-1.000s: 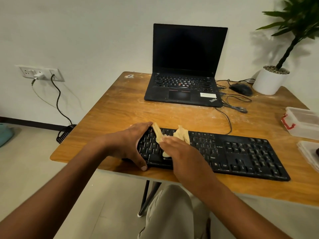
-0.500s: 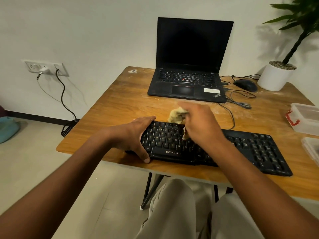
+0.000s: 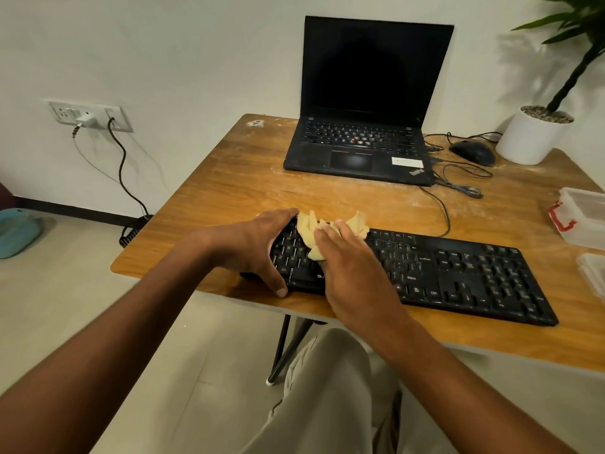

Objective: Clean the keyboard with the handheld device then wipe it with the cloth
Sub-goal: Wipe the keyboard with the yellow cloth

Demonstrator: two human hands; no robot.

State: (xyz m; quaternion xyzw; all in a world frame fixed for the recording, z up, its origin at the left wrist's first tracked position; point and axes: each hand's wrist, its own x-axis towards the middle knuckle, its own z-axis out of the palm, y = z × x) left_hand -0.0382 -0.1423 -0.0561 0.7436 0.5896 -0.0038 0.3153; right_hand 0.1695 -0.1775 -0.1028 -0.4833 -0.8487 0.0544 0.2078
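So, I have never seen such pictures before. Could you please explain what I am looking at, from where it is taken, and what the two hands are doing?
No machine here: a person wears one camera on the head, looking forward and down, so you see their own arms reaching out.

On the wooden table lies a black keyboard, near the front edge. The left hand holds the keyboard's left end steady. The right hand presses a yellowish cloth onto the keys, wiping them.

Further back stands an open laptop with a dark screen. To its right are a mouse with cables and a plant in a white pot. At the right edge of the table are clear plastic boxes. A wall socket with plugs is on the left.
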